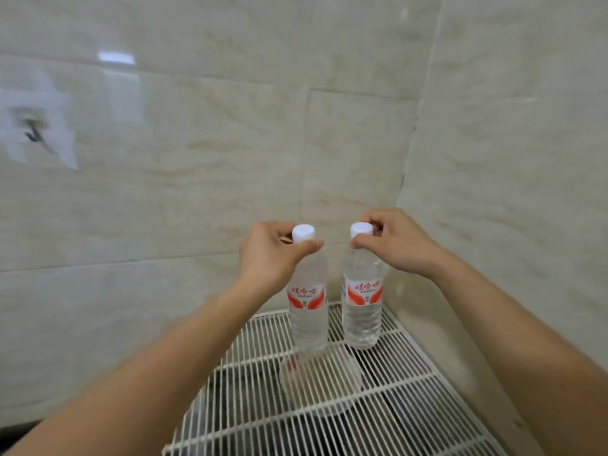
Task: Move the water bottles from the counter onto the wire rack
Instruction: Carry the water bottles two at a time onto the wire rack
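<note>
Two water bottles at the wire rack (pixel 411 383) back corner: left hand (pixel 273 255) pinches left bottle (pixel 307 304) by its neck, right hand (pixel 398 245) pinches right bottle (pixel 362 301) likewise. Placement step; both look seated upright, contact unclear. Next: let go, confirm they stand.

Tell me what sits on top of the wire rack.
Two upright water bottles stand at the back of the wire rack, the left hand holding the left bottle and the right hand holding the right bottle. A blurred clear object lies in front; its identity is unclear.
</note>
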